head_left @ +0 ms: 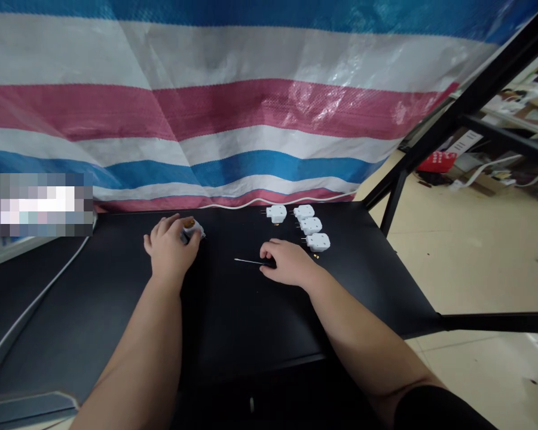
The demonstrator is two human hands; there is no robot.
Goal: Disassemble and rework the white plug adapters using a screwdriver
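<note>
My left hand (pixel 173 243) is closed around a white plug piece (pixel 198 229) at the left part of the black table (pixel 233 322). Something brownish shows near its fingertips. In my right hand (pixel 287 263), the fingers are wrapped round the dark handle of a screwdriver (pixel 248 261), whose thin shaft points left. Beyond that hand stand several white plugs: one alone (pixel 277 213) and three in a column (pixel 311 225), their pins facing left. Small brass-coloured parts (pixel 316 257) lie beside the nearest plug.
A striped plastic sheet (pixel 251 113) hangs behind the table. White cables run along the back edge and down the left side. Black metal frame bars (pixel 430 143) rise at the right, with cluttered shelves beyond. A blurred-out device (pixel 9 254) sits at the left.
</note>
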